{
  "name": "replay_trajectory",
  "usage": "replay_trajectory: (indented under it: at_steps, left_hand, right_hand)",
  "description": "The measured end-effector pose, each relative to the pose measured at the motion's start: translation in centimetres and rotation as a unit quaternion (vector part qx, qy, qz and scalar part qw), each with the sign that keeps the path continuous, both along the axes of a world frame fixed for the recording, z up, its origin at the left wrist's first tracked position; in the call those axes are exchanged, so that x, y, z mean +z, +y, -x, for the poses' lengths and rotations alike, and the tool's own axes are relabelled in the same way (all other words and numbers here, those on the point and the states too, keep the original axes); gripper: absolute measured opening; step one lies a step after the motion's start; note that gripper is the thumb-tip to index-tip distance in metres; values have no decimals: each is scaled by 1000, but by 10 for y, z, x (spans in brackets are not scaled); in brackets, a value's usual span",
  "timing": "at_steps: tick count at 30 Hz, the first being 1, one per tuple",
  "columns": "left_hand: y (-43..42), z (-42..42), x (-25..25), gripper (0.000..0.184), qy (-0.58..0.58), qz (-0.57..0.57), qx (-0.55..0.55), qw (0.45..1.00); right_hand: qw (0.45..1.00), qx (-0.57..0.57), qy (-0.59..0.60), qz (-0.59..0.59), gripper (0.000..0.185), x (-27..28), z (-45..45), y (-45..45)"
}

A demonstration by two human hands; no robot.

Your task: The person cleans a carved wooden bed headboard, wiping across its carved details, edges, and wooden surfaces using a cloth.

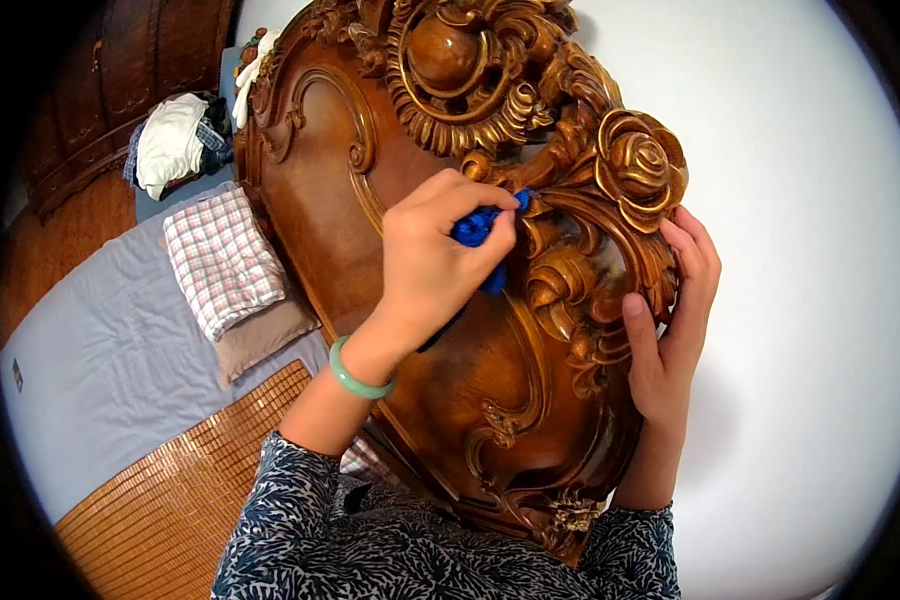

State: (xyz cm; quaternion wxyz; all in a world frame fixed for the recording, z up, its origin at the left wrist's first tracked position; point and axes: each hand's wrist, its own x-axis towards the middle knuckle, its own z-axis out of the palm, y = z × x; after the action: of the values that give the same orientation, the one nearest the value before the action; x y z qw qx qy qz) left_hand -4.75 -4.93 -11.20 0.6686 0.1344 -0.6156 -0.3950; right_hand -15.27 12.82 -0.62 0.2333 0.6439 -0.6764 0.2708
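My left hand [435, 255], with a green bangle [360, 372] on its wrist, pinches a bunched blue cloth [478, 227] between thumb and fingers. A tip of the cloth touches the carving beside a carved rose [642, 165] on a large brown wooden headboard [320, 190] with gilded scrolls. Part of the cloth is hidden behind the hand. My right hand [673, 320] grips the headboard's carved outer edge below the rose, its thumb on the front side and its fingertips by the petals.
To the left is a bed with a grey-blue sheet [90, 330], a bamboo mat [185, 480], a checked folded cloth [220, 255] and a pillow [265, 340]. Clothes [175, 145] lie in a pile near a dark wooden cabinet [100, 80]. A white wall [800, 300] stands right of the headboard.
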Motion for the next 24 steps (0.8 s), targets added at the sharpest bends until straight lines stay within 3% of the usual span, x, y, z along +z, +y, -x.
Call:
replay_trajectory:
  at_steps: [7, 9, 12, 24]
  left_hand:
    - [6, 18, 0, 14, -23, 41, 67, 997]
    - [9, 17, 0, 18, -61, 118, 149, 980]
    - [7, 15, -3, 23, -79, 150, 169, 971]
    - [11, 6, -5, 19, -152, 136, 196, 959]
  right_hand:
    - [1000, 3, 8, -2, 52, 1, -1, 1]
    - [1000, 3, 7, -1, 53, 1, 0, 2]
    - [1000, 7, 10, -2, 53, 2, 0, 2]
    - [1000, 8, 11, -7, 54, 1, 0, 2]
